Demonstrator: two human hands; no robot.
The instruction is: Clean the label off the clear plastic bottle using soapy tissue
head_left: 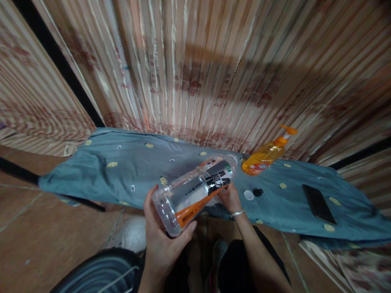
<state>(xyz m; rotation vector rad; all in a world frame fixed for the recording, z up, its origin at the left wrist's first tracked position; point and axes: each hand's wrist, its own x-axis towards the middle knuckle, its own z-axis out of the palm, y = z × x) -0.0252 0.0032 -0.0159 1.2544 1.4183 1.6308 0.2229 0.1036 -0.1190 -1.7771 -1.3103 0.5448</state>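
Note:
A large clear plastic bottle [195,191] with a silver, black and orange label is held at a slant above the cloth-covered bench. My left hand [163,238] is wrapped round its near end, with the thumb on the lower side. Against the lower side of its far part is my right hand [231,198], wearing a bracelet; the bottle hides most of those fingers. Beyond the far end stands an orange pump bottle [262,158], tilted in this view. Right of my right hand lie a small white disc [248,195] and a small black piece [258,192] of unclear kind.
A black phone [318,203] lies toward the right end of the bench, on blue-green cloth [128,162] printed with pineapples. A striped curtain [195,73] hangs right behind. Dark metal posts [65,69] frame the bench. A dark ribbed round object [100,272] is at lower left.

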